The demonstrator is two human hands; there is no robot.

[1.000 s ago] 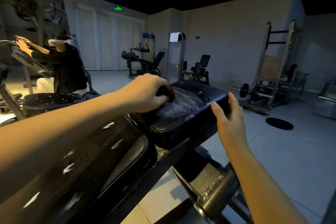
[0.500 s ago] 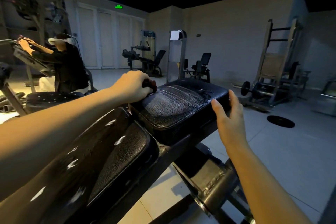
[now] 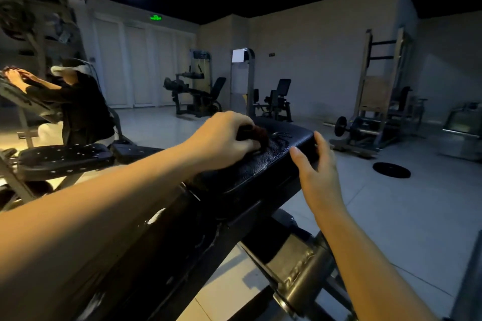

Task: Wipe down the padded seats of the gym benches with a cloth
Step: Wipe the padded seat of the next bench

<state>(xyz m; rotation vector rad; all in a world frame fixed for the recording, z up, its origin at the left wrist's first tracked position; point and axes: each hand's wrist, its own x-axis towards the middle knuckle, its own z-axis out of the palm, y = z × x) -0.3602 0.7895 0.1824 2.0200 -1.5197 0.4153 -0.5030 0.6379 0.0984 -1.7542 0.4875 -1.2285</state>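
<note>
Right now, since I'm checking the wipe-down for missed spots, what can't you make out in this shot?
Head view only:
- cloth: mostly buried in the grip of the left hand; only a dark reddish tuft shows.
- seat pad: its left side hidden by that hand and forearm; too dim to judge wetness.
- backrest pad: dark, blurred.
- right hand: touching the seat's edge or not, unclear.
- bench frame: cut by bottom edge.

My left hand (image 3: 221, 138) hides most of the dark reddish bunched cloth (image 3: 257, 134); the near black padded backrest (image 3: 169, 255) blurs beneath my forearm.
</note>
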